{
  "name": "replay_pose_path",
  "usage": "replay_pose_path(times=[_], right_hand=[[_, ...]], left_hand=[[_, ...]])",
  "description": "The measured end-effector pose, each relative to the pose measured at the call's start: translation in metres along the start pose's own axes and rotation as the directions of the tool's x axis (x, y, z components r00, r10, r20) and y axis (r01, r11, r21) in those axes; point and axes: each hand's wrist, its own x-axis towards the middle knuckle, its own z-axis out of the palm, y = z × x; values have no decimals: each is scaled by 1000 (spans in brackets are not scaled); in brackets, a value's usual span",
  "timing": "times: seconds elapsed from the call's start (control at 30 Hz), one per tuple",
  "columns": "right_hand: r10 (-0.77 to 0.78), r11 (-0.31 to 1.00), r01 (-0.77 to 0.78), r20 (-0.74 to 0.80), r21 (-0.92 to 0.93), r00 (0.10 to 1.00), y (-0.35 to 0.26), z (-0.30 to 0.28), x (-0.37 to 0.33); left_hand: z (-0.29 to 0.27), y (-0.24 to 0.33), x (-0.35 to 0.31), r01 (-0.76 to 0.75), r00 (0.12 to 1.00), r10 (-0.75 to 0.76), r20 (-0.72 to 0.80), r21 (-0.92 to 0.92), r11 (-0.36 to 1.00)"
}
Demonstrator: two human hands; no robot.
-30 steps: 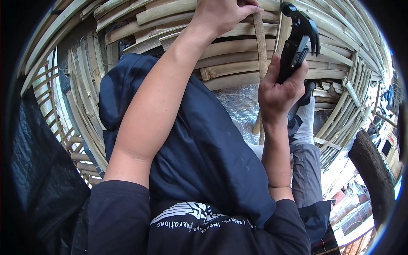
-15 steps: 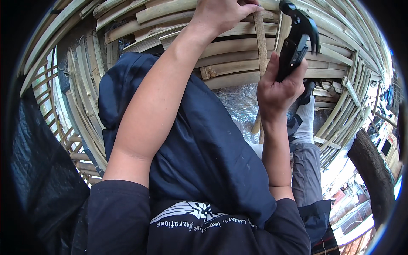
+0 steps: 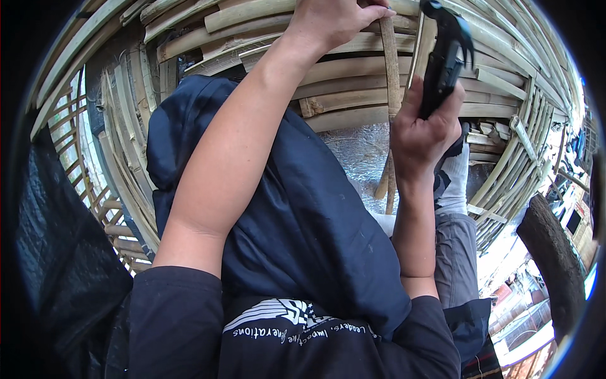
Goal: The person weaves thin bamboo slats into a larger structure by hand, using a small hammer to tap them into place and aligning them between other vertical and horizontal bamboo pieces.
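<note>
My right hand [image 3: 427, 138] is closed around the dark handle of a claw hammer [image 3: 442, 71], its head up and its claw turned to the right. At the top edge, my left hand [image 3: 329, 24] is closed in a pinch beside the upper end of a narrow wooden strip [image 3: 391, 72]. Whatever lies between its thumb and fingers is too small to make out, and part of that hand is cut off by the frame. The strip runs down between my hands, across horizontal bamboo slats [image 3: 344, 95].
Dark blue cloth [image 3: 303, 196] covers my lap. Below the slats is a silvery sheet [image 3: 360, 151]. A black plastic sheet [image 3: 63, 252] hangs at the left, and a thick dark log [image 3: 552, 243] slants at the right. Bamboo lattice [image 3: 505, 183] curves around the right side.
My right hand and the hammer have shifted slightly right, the hammer head blurred by motion. My left hand stays nearly in place, still pinching near the strip's end.
</note>
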Motion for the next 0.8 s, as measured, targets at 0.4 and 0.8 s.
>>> replay_pose_path(times=[0.4, 0.8], right_hand=[[-13, 997, 14, -10, 80, 1000, 8, 5, -6], [-166, 981, 173, 88, -82, 982, 15, 8, 8]], left_hand=[[1, -1, -7, 88, 996, -87, 33, -27, 996], [-1, 2, -5, 56, 998, -56, 17, 13, 998]])
